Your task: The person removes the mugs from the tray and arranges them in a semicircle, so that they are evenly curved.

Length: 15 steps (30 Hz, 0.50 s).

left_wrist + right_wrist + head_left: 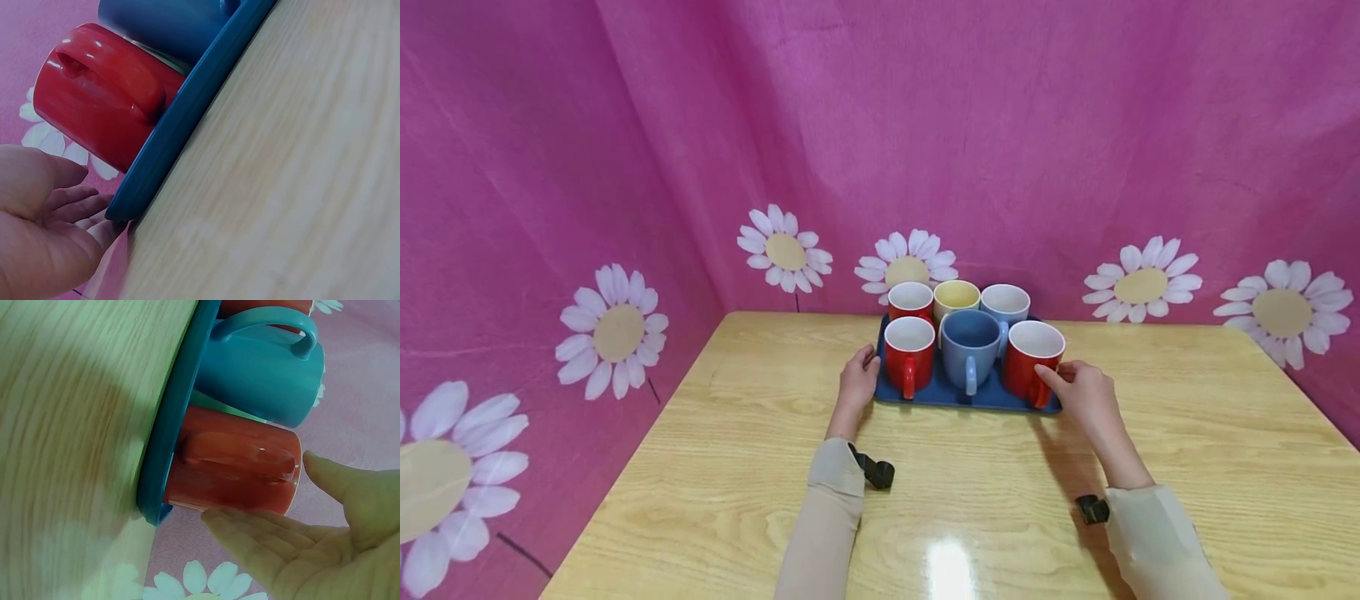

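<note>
A dark blue tray point(936, 397) on the table carries two rows of mugs. In its front row stand a red mug point(897, 358) on the left, a blue mug point(955, 354) in the middle and another red mug point(1021, 367) on the right. My left hand point(856, 383) is at the tray's left edge, its loose fingers reaching to the rim in the left wrist view. Around the right red mug, my right hand point(1086, 396) has its fingers extended along the outer side, while the thumb point(322, 475) stays near the rim.
Behind them, partly hidden, are a red mug with a white inside point(912, 296), a yellow-lined mug point(957, 294) and a pale blue mug point(1004, 300). The wooden table point(760, 400) ends at a pink cloth point(1000, 142) with white flowers, close behind the tray.
</note>
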Available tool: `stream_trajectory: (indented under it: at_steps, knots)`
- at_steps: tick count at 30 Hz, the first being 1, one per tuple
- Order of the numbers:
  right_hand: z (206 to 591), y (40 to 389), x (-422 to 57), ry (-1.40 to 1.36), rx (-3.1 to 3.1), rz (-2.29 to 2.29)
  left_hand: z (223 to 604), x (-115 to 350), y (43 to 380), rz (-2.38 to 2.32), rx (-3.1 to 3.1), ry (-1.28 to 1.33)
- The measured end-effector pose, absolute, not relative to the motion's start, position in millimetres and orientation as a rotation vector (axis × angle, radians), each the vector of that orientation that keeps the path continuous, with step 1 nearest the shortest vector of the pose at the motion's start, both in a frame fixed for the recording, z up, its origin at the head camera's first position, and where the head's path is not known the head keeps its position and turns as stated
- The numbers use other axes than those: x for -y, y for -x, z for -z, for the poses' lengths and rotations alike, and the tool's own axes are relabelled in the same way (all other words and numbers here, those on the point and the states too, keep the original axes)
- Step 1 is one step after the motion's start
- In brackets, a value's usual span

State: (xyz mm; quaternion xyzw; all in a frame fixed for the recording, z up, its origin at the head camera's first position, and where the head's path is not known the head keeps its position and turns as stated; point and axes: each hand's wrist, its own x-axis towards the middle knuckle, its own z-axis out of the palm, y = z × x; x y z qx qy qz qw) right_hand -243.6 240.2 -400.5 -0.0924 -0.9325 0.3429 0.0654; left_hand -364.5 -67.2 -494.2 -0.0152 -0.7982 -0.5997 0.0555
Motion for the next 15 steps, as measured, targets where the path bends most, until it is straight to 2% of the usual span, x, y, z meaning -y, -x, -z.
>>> stream_trajectory:
  at_steps: [3,4,6,7,9,10,11,13,14,15]
  knots:
    - [401,244,-239,0.319,2.84,-1.107,470,63,345,1.8,2.472,-0.009]
    - [401,245,-239,0.33,2.849,-1.129,494,67,365,1.798,2.452,0.028]
    - [401,245,-240,0.338,2.863,-1.154,501,68,371,1.8,2.453,0.047]
    - [401,246,-241,0.343,2.869,-1.162,533,71,397,1.819,2.428,0.085]
    - [401,246,-241,0.349,2.878,-1.179,550,76,412,1.892,2.422,0.116]
    - [402,246,-242,0.348,2.879,-1.183,582,79,438,1.893,2.41,0.148]
    - [402,246,-242,0.343,2.88,-1.181,569,78,426,1.909,2.401,0.155]
    - [402,245,-241,0.328,2.878,-1.174,581,81,434,1.93,2.389,0.18]
    - [402,245,-240,0.314,2.875,-1.163,559,79,417,1.948,2.408,0.148]
    - [403,244,-240,0.301,2.873,-1.151,559,78,417,1.935,2.414,0.129]
